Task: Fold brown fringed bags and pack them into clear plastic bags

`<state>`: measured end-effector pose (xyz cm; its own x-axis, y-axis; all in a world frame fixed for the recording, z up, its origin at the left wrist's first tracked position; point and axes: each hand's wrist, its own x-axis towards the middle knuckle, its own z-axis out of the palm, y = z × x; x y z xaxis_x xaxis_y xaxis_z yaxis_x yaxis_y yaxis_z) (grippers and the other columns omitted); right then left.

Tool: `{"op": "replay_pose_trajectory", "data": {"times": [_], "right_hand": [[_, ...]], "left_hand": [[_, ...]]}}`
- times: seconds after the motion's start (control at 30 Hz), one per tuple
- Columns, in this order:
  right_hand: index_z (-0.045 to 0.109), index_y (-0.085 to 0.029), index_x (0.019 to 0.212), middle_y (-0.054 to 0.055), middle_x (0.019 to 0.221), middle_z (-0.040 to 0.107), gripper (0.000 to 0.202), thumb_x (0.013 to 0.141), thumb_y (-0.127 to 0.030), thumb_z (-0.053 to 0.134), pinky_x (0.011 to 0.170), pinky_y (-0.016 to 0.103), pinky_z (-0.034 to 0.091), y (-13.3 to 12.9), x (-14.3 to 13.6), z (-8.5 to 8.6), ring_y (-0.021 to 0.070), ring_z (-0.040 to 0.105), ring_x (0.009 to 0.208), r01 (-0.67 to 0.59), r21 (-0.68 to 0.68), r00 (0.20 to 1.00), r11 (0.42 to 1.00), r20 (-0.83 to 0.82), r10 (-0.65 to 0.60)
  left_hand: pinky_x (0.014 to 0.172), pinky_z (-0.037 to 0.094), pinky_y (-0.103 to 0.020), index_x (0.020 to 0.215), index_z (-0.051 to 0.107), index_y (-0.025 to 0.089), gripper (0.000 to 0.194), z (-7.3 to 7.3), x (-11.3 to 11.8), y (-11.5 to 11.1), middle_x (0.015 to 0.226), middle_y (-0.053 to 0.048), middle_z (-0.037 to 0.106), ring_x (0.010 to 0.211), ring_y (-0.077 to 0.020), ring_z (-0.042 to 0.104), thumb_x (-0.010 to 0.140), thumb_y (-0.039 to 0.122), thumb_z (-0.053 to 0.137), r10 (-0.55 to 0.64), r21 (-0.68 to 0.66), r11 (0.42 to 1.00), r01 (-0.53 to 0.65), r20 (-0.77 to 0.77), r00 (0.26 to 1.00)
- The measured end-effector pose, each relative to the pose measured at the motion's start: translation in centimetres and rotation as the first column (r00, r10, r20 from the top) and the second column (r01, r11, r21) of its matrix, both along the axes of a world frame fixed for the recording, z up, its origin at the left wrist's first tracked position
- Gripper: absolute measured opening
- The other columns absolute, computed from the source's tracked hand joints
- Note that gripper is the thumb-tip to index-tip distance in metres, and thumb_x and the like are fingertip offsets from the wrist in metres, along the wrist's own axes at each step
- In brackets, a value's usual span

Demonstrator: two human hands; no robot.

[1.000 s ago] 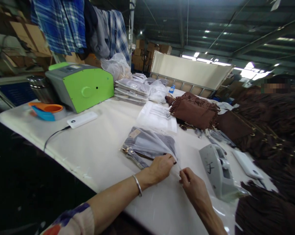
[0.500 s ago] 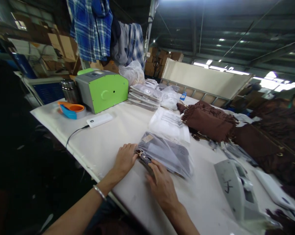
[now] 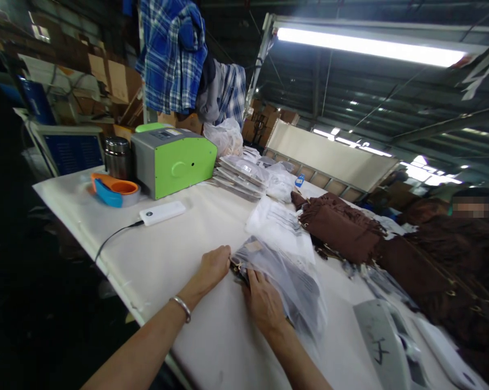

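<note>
A clear plastic bag [image 3: 287, 265] lies on the table with a dark, flat item inside, whose kind I cannot make out. At the bag's near left end shows a dark strap [image 3: 239, 270] with gold-coloured metal fittings. My left hand [image 3: 215, 265], a metal bangle on its wrist, is closed on the bag's corner beside these fittings. Just to the right, my right hand [image 3: 266, 303] lies with fingers stretched forward against the near edge of the bag and the dark item. Its thumb is partly hidden beneath.
Behind the bag is white packaging [image 3: 279, 225]. Brown fringed bags [image 3: 341, 225] pile up at right, near a grey tape dispenser [image 3: 380, 338]. At left are a green-and-grey machine [image 3: 183, 165], a white power bank [image 3: 163, 212] with cable, tape rolls [image 3: 116, 189] and a steel flask [image 3: 117, 157]. Another person is far right.
My right fingers have flattened from around the strap to along the bag's edge; less strap shows. My left hand has closed more tightly at the corner. The camera view has tilted up.
</note>
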<state>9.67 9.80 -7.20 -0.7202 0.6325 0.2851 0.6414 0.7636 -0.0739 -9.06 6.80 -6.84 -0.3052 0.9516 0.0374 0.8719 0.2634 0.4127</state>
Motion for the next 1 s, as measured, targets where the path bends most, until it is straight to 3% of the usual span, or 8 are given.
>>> {"op": "replay_pose_trajectory", "data": {"times": [0.2, 0.37, 0.53, 0.67, 0.73, 0.87, 0.93, 1.0], "right_hand": [[0.047, -0.015, 0.14, 0.014, 0.13, 0.06, 0.053, 0.089, -0.006, 0.034, 0.103, 0.046, 0.044, 2.1, -0.1, -1.4, 0.0292, 0.055, 0.122, 0.026, 0.097, 0.999, 0.995, -0.036, -0.023], [0.05, -0.022, 0.138, 0.011, 0.131, 0.059, 0.056, 0.087, -0.004, 0.038, 0.105, 0.047, 0.042, 3.8, 0.3, -2.3, 0.0277, 0.055, 0.122, -0.021, 0.138, 0.999, 0.99, -0.044, 0.027], [0.056, -0.017, 0.131, 0.012, 0.132, 0.059, 0.045, 0.088, -0.007, 0.045, 0.104, 0.051, 0.041, 4.6, -1.4, -1.4, 0.032, 0.055, 0.12, -0.069, 0.167, 0.994, 0.983, -0.075, 0.082], [0.056, -0.013, 0.129, 0.014, 0.132, 0.058, 0.041, 0.09, -0.011, 0.047, 0.103, 0.052, 0.042, 2.5, -1.4, -1.1, 0.034, 0.054, 0.121, -0.104, 0.187, 0.986, 0.977, -0.113, 0.126], [0.053, -0.013, 0.131, 0.014, 0.129, 0.06, 0.041, 0.09, -0.015, 0.048, 0.102, 0.047, 0.046, -0.1, 0.6, -1.4, 0.0301, 0.056, 0.119, -0.117, 0.172, 0.983, 0.978, -0.123, 0.139], [0.059, -0.021, 0.113, 0.006, 0.105, 0.068, 0.023, 0.093, -0.015, 0.049, 0.089, 0.033, 0.052, -5.4, 8.3, -1.8, 0.0187, 0.062, 0.1, -0.116, 0.126, 0.932, 0.985, -0.33, 0.151], [0.06, -0.022, 0.103, 0.007, 0.098, 0.066, 0.011, 0.094, -0.021, 0.053, 0.088, 0.036, 0.05, -6.3, 12.6, -2.0, 0.0206, 0.061, 0.097, 0.084, 0.181, 0.888, 0.98, -0.46, 0.009], [0.058, -0.018, 0.109, 0.014, 0.107, 0.063, 0.03, 0.093, -0.043, 0.056, 0.09, 0.045, 0.048, -5.5, 16.1, -2.4, 0.0282, 0.058, 0.105, 0.353, 0.192, 0.834, 0.915, -0.508, -0.215]], "left_hand": [[0.072, 0.043, -0.029, 0.095, 0.055, 0.02, 0.019, 0.2, 1.1, -0.4, 0.095, -0.007, 0.067, 0.088, -0.0218, 0.065, 0.097, 0.026, 0.037, -0.033, -0.009, 0.999, 0.034, 0.081, 0.996], [0.065, 0.037, -0.025, 0.079, 0.049, 0.021, 0.017, -0.3, 2.1, -4.4, 0.081, 0.001, 0.064, 0.076, -0.016, 0.061, 0.093, 0.029, 0.043, -0.163, 0.006, 0.986, 0.165, 0.205, 0.965], [0.063, 0.034, -0.026, 0.072, 0.042, 0.021, 0.021, -0.4, -0.6, -8.1, 0.072, 0.001, 0.056, 0.07, -0.016, 0.054, 0.091, 0.029, 0.039, -0.145, 0.053, 0.989, 0.135, 0.343, 0.928], [0.063, 0.033, -0.026, 0.078, 0.049, 0.02, 0.016, 1.1, -1.5, -10.4, 0.072, 0.003, 0.059, 0.069, -0.0158, 0.055, 0.089, 0.031, 0.047, -0.001, -0.008, 1.0, 0.003, 0.272, 0.962], [0.063, 0.035, -0.025, 0.077, 0.053, 0.02, 0.021, 1.9, 0.0, -11.2, 0.071, 0.004, 0.06, 0.068, -0.0147, 0.056, 0.091, 0.035, 0.049, -0.104, 0.01, 0.994, 0.106, 0.298, 0.949], [0.078, 0.045, -0.023, 0.094, 0.062, 0.023, 0.014, 1.7, 6.0, -10.3, 0.092, 0.002, 0.068, 0.086, -0.0145, 0.062, 0.093, 0.022, 0.048, -0.585, 0.166, 0.81, 0.562, 0.268, 0.765], [0.098, 0.042, -0.027, 0.123, 0.054, 0.022, 0.035, 0.7, 9.3, -8.2, 0.123, -0.004, 0.062, 0.112, -0.0178, 0.057, 0.09, 0.012, 0.047, -0.732, 0.259, 0.672, 0.693, 0.096, 0.674], [0.106, 0.039, -0.034, 0.136, 0.043, 0.015, 0.047, -0.9, 12.0, -5.6, 0.137, -0.012, 0.052, 0.125, -0.0223, 0.049, 0.09, 0.007, 0.042, -0.766, 0.275, 0.589, 0.76, -0.11, 0.634]]}}
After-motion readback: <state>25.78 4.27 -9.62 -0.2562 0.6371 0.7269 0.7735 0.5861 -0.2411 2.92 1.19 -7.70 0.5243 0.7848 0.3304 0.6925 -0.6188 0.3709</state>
